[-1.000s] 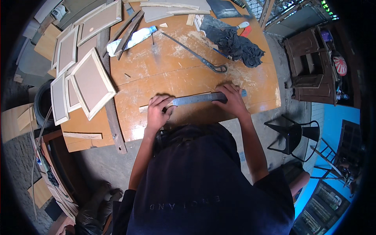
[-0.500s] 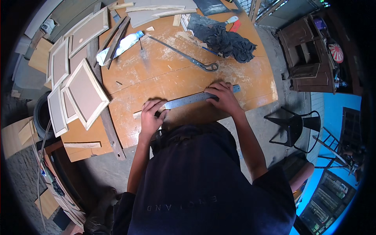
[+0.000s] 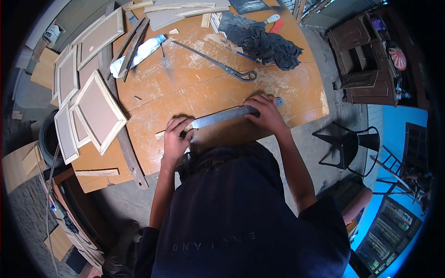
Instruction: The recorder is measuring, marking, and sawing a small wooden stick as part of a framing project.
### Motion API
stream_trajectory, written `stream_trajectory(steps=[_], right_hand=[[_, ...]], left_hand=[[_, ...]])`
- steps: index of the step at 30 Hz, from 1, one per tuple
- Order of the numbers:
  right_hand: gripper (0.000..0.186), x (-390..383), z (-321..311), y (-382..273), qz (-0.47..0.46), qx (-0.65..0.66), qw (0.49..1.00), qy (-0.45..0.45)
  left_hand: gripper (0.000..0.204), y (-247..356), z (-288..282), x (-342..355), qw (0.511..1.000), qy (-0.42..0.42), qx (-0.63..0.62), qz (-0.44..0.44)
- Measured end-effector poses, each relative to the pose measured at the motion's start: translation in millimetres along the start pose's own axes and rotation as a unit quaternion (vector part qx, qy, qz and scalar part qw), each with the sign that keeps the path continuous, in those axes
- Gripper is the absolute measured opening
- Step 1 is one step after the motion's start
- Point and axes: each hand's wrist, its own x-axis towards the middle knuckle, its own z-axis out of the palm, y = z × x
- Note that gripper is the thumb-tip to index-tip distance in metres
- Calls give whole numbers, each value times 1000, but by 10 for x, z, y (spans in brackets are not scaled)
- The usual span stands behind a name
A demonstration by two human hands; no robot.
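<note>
A steel ruler (image 3: 221, 117) lies slantwise near the table's front edge, along a narrow wooden strip (image 3: 160, 136) that is mostly hidden. My left hand (image 3: 177, 137) is closed round the strip at the ruler's left end, fingers on the far side and thumb on the near side. Toward the other end, my right hand (image 3: 265, 114) grips the ruler with curled fingers, and a short piece of the metal shows beyond it. Farther off on the table rests a handsaw (image 3: 213, 61) with a dark handle, apart from both hands.
Wooden frames with panels (image 3: 99, 111) are stacked at the left. A plastic bottle (image 3: 139, 54), dark wood strips (image 3: 134, 48) and a crumpled black cloth (image 3: 264, 44) lie farther back on the sawdust-strewn table (image 3: 185, 92). A black metal chair (image 3: 345, 147) stands at right.
The view has shifted slightly. Both hands keep their hold on the ruler and strip, with almost no visible movement.
</note>
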Motion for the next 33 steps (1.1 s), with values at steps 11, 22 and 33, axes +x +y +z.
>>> stream_trajectory(steps=[11,22,33], right_hand=[[44,0,-28,46,-9,13,1000,19],[43,-19,-29,47,5,17,1000,16],[41,25,20,17,-17,22,1000,4]], left_hand=[[37,25,-39,8,1000,-3,0,-11],[37,-30,-184,2,998,-40,42,-13],[40,-1,-243,17,996,-52,73,-20]])
